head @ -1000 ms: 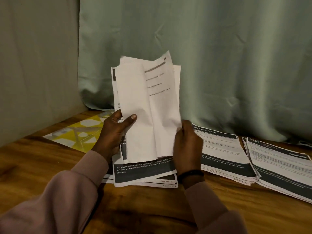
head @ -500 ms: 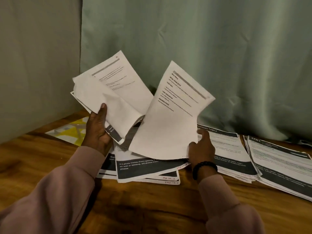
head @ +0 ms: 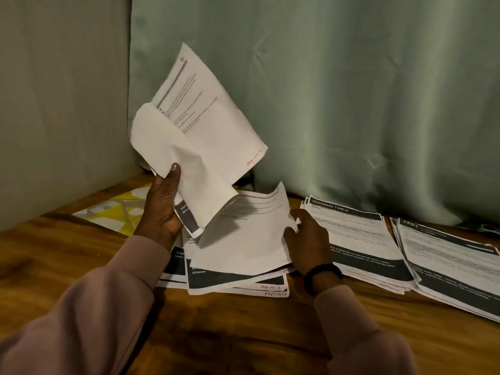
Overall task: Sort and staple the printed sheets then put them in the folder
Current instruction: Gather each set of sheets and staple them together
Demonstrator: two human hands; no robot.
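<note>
Three piles of printed sheets are already going on the wooden table [head: 81,266], so sorting looks well underway, though no stapler shows anywhere in view. The left hand [head: 162,204] has thumb and fingers curled round a floppy bundle of sheets [head: 200,147], held up off the table and tilted, its long axis running up and to the right toward the green curtain [head: 351,104]. The right hand [head: 305,236] pinches the right edge of a single sheet [head: 243,239], which lies low and nearly flat, right on top of the near pile [head: 238,284] in front of the person.

The key bit: that single sheet sits directly over the near pile, with the right hand beside it, so letting go there is probably the next move. The middle pile [head: 362,239] headed "DRESSING TABLE" is just right of that hand, and the far-right pile [head: 449,261] is beyond it. A yellow patterned folder [head: 119,212], if that's what it is, lies left of the left hand, by the wall.
</note>
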